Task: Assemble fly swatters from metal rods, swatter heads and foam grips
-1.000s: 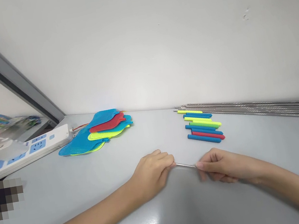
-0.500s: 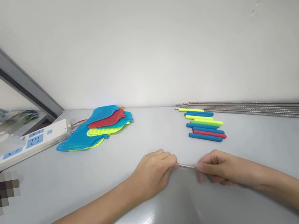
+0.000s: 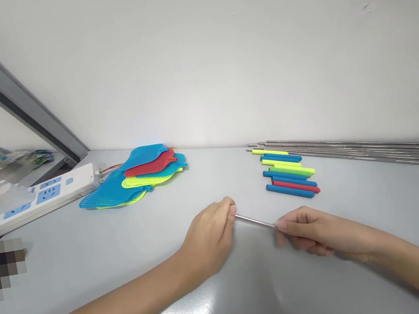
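Note:
A thin metal rod [image 3: 255,221] spans the gap between my two hands above the grey table. My left hand [image 3: 212,234] is closed in a fist around its left part, thumb pressed along it; the rod's left end is hidden inside. On the right, my right hand [image 3: 306,229] pinches the rod between thumb and fingers, the lower fingers curled and slightly blurred. Beyond the right hand lie several coloured handle sleeves [image 3: 290,190] in blue, red, green and yellow. Up and left of my left hand is a pile of perforated fly swatter heads [image 3: 150,162] in blue, red and yellow.
Several long metal rods [image 3: 353,151] lie along the wall at the back right. A white power strip [image 3: 77,183] with a plug in it runs along the left side. The pale wall [image 3: 217,59] rises behind the table [image 3: 235,313].
My left hand has shifted slightly left and up, and more of the rod shows between the hands. My right hand still pinches the rod, slightly higher in view.

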